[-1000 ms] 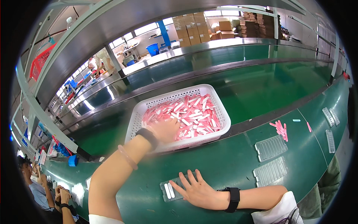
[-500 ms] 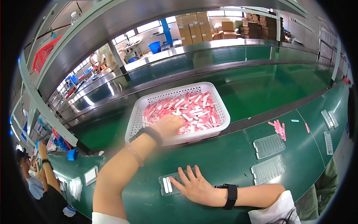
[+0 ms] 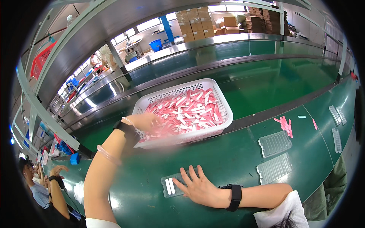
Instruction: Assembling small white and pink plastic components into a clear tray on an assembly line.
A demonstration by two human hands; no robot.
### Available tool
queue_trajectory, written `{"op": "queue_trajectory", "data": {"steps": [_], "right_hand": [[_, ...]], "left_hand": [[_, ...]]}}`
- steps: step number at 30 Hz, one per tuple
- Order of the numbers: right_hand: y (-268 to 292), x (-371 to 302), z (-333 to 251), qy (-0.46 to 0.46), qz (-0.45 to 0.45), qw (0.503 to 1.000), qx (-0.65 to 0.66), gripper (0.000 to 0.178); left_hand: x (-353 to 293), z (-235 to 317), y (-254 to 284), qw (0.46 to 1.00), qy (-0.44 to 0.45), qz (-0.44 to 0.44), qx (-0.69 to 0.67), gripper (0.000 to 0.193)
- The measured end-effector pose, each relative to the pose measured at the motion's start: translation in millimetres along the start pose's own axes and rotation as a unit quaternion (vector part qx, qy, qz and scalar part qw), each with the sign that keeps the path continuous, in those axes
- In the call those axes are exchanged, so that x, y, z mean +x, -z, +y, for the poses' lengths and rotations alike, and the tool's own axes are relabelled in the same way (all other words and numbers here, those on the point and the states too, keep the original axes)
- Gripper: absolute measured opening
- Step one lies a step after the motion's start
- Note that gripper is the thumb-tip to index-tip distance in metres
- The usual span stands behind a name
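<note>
A white perforated plastic basket [image 3: 225,102] holds a heap of flat pink and white strips [image 3: 190,110]. My left hand [image 3: 143,122] is over the near left part of the basket, its fingers smeared by motion, so whether they hold a strip cannot be made out. Nearer to me, my right hand [image 3: 201,189] lies with fingers spread over the right side of a clear slotted plastic tray [image 3: 178,190]. White strips [image 3: 170,186] lie side by side in the tray's left part, just beside my right thumb. The hand hides the rest of the tray.
Two more clear trays [image 3: 274,144] [image 3: 274,168] lie to the right on the green table. Beyond them are loose pink strips [image 3: 284,126] and small clear trays [image 3: 336,140]. A co-worker's arm [image 3: 59,190] shows at the left. A metal shelf [image 3: 129,19] hangs overhead.
My left hand has moved left and slightly up, from the middle of the strips to the basket's left side. My right hand stays on the tray. The co-worker's arm has lowered.
</note>
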State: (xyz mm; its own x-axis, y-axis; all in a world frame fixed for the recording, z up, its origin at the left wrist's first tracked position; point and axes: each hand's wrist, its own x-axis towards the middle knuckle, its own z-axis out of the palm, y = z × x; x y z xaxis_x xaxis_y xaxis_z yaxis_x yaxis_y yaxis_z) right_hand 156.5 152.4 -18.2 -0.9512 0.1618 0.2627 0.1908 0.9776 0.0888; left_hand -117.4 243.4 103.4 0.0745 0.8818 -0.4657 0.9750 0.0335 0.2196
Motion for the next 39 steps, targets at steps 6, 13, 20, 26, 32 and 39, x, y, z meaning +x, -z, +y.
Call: {"op": "queue_trajectory", "data": {"steps": [6,13,20,26,32,39], "right_hand": [[2,0,-5,-0.004,0.008,1.0,0.0,0.066],[-3,-1,-8,-0.018,0.01,1.0,-0.001,0.066],[5,0,-6,-0.011,-0.001,1.0,-0.013,0.066],[5,3,-7,-0.006,-0.015,1.0,0.002,0.064],[5,1,-1,-0.021,-0.03,0.999,-0.001,0.063],[19,6,19,-0.004,0.009,0.992,0.129,0.053]], "left_hand": [[45,-18,17,0.99,0.046,0.096,0.093,0.094],[95,-16,8,0.982,0.021,0.159,0.097,0.086],[123,-29,2,0.952,-0.027,0.268,0.145,0.028],[95,-38,-7,0.916,-0.091,0.335,0.201,0.023],[40,-2,-14,0.943,-0.117,0.23,0.209,0.027],[-27,-5,10,0.993,-0.014,0.116,-0.029,0.075]]}}
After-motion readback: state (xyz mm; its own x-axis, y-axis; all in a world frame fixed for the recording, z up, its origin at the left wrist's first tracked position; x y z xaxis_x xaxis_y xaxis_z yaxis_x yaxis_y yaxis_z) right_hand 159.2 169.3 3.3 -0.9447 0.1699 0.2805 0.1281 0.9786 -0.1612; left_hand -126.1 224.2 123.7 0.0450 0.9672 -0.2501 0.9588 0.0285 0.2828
